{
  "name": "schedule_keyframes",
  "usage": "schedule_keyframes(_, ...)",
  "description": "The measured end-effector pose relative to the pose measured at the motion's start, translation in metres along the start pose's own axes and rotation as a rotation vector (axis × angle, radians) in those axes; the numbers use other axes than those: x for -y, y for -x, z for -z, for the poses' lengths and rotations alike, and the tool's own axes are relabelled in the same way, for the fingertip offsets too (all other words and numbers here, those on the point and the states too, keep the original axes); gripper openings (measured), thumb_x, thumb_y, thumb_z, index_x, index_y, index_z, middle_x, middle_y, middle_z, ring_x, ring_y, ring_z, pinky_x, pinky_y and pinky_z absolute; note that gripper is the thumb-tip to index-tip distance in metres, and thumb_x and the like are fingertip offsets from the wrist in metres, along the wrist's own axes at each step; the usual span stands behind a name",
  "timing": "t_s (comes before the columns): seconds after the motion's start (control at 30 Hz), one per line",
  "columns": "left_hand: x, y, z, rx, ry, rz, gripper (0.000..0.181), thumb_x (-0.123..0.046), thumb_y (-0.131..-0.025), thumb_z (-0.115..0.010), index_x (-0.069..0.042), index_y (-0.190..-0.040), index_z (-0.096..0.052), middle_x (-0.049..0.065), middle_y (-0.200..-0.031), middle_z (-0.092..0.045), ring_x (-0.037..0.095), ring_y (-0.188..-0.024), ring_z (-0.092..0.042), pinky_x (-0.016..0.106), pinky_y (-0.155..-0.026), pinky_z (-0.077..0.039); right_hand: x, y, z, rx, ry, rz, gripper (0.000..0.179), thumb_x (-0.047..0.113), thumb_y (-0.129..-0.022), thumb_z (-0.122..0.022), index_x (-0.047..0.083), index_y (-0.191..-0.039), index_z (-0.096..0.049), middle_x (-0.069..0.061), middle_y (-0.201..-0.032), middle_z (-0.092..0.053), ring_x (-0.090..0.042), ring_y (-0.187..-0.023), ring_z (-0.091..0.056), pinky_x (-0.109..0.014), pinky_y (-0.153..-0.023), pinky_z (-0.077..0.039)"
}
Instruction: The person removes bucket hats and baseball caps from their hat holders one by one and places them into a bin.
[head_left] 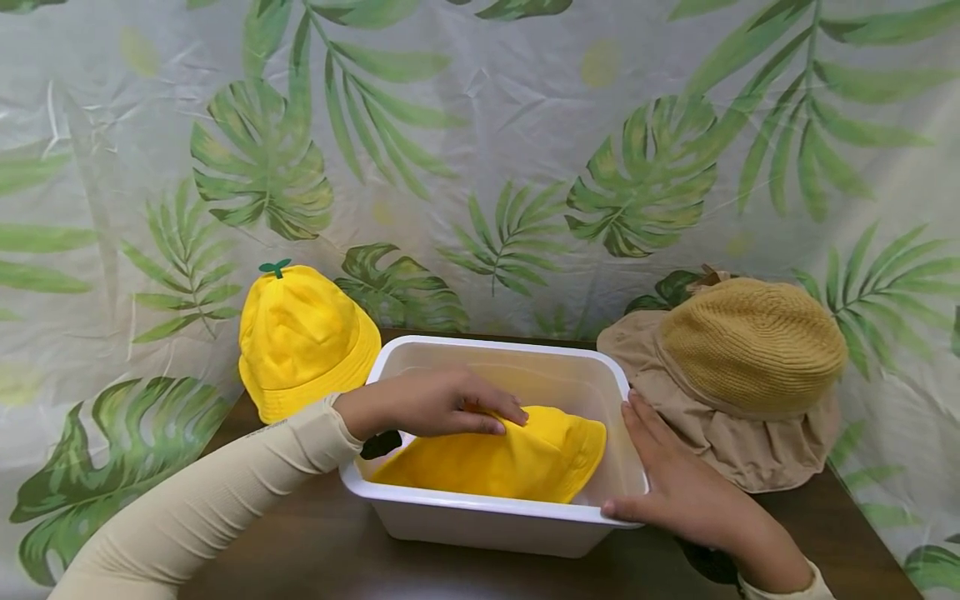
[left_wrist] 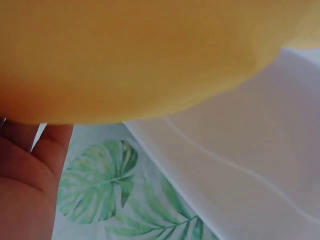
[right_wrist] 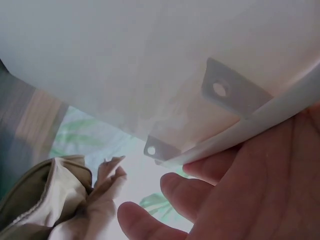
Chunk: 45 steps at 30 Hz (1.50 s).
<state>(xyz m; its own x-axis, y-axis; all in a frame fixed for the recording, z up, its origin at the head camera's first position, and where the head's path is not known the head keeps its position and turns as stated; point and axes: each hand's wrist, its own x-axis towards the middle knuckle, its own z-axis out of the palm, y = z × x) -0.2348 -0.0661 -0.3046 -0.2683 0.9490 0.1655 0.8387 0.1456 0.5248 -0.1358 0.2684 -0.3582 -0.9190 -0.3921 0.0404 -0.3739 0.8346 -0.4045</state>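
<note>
A yellow cloth hat (head_left: 517, 458) lies tilted on its side inside a white plastic bin (head_left: 480, 500). My left hand (head_left: 450, 404) reaches over the bin's left rim and rests on the top of this hat, fingers loosely extended. In the left wrist view the yellow cloth (left_wrist: 150, 60) covers the fingertips. My right hand (head_left: 675, 483) touches the bin's right rim, its thumb at the front right corner and its fingers along the right side. Seen from the right wrist, those fingers (right_wrist: 187, 195) are spread beneath the rim, outside the wall.
Left of the bin stands another yellow hat (head_left: 307, 342) with a green sprout on top. A straw-coloured hat (head_left: 757, 346) sits on a beige wide-brimmed hat (head_left: 765, 450) to the right. Behind the dark wooden table (head_left: 315, 542) hangs a leaf-patterned sheet (head_left: 525, 142).
</note>
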Motion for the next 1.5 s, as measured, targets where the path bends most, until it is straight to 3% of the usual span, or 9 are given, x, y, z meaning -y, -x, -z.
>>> schedule_keyframes(0.17,0.008,0.000,-0.009,0.060,-0.052,0.028,0.029,-0.017,-0.098,-0.064,-0.010,-0.126,-0.070,0.000,-0.127,-0.066,0.017,-0.128,-0.055,0.021,-0.103,-0.042,0.001,-0.001,0.000,-0.007,0.069,0.007,0.119,0.072,-0.078,-0.067,-0.001,-0.158,-0.015,-0.015,-0.165,-0.007,-0.036,-0.149,-0.012,-0.061,-0.110,-0.028)
schedule_keyframes(0.33,0.011,0.001,-0.013,0.097,-0.135,0.040,0.029,-0.017,-0.099,-0.063,-0.008,-0.125,-0.070,0.001,-0.126,-0.067,0.011,-0.123,-0.058,0.022,-0.104,-0.042,0.002,-0.001,0.003,-0.008,0.154,0.029,0.119,0.075,-0.079,-0.063,-0.003,-0.157,-0.017,-0.019,-0.164,-0.010,-0.037,-0.149,-0.011,-0.058,-0.114,-0.023)
schedule_keyframes(0.53,0.005,0.005,-0.004,0.063,-0.141,0.106,0.034,-0.020,-0.100,-0.061,-0.006,-0.131,-0.065,0.004,-0.133,-0.063,0.015,-0.129,-0.053,0.030,-0.108,-0.040,0.005,-0.002,0.007,0.012,0.196,0.020,0.120,0.077,-0.079,-0.059,-0.006,-0.155,-0.018,-0.022,-0.163,-0.011,-0.039,-0.149,-0.011,-0.061,-0.112,-0.024)
schedule_keyframes(0.73,0.001,0.017,0.013,-0.002,-0.186,0.161,0.036,-0.024,-0.101,-0.060,-0.008,-0.132,-0.064,0.006,-0.137,-0.060,0.018,-0.132,-0.051,0.037,-0.110,-0.040,0.005,-0.002,0.008,0.004,0.228,0.038,0.118,0.076,-0.081,-0.058,-0.006,-0.155,-0.019,-0.021,-0.163,-0.012,-0.038,-0.149,-0.012,-0.057,-0.115,-0.021)
schedule_keyframes(0.93,-0.003,0.041,0.034,-0.105,-0.258,0.162,0.040,-0.024,-0.100,-0.061,-0.006,-0.135,-0.061,0.007,-0.139,-0.058,0.021,-0.131,-0.052,0.041,-0.107,-0.043,0.005,-0.001,0.007,-0.002,0.245,0.056,0.116,0.075,-0.081,-0.059,-0.006,-0.155,-0.020,-0.021,-0.163,-0.012,-0.038,-0.149,-0.013,-0.057,-0.114,-0.022)
schedule_keyframes(1.17,-0.013,0.071,0.057,-0.232,-0.270,0.263,0.046,-0.027,-0.098,-0.064,-0.007,-0.139,-0.058,0.008,-0.145,-0.053,0.024,-0.138,-0.044,0.046,-0.110,-0.039,0.002,-0.002,0.008,-0.015,0.236,0.074,0.115,0.074,-0.081,-0.061,-0.004,-0.155,-0.021,-0.019,-0.163,-0.012,-0.036,-0.149,-0.014,-0.052,-0.116,-0.022)
schedule_keyframes(1.37,-0.013,0.097,0.072,-0.299,-0.407,0.334,0.045,-0.023,-0.098,-0.065,-0.003,-0.138,-0.058,0.014,-0.147,-0.049,0.033,-0.138,-0.043,0.052,-0.107,-0.040,0.001,0.000,0.006,-0.014,0.201,0.078,0.114,0.071,-0.081,-0.064,-0.003,-0.156,-0.020,-0.018,-0.164,-0.012,-0.037,-0.149,-0.015,-0.058,-0.113,-0.024)
schedule_keyframes(1.5,-0.002,0.115,0.088,-0.376,-0.500,0.358,0.043,-0.018,-0.097,-0.066,0.000,-0.135,-0.059,0.018,-0.143,-0.053,0.037,-0.131,-0.049,0.054,-0.103,-0.043,0.000,-0.001,0.005,-0.024,0.214,0.088,0.114,0.071,-0.081,-0.064,-0.002,-0.156,-0.020,-0.018,-0.164,-0.013,-0.037,-0.148,-0.016,-0.059,-0.111,-0.027)
